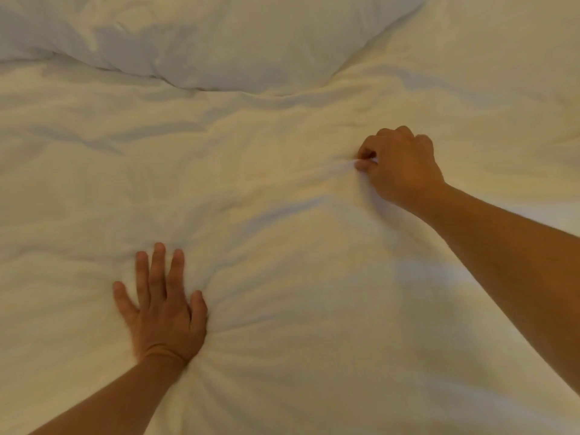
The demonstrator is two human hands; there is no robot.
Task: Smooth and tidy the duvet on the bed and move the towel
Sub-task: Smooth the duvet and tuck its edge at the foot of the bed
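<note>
**Bare hands, bare forearms**

Two hands show, the left hand (163, 312) and the right hand (398, 166), each on a bare forearm that runs out of the picture. No sleeve, glove, watch or ring shows on either. Fine hairs edge the left hand's outer side. The fingernails are short.

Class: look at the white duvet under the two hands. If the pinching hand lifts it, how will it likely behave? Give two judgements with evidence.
Probably floppy: the duvet puckers into fine creases at the right hand's pinch, so it should drape from the grip. Probably soft and puffy too: it dents and folds around the flat left hand pressing it.
</note>
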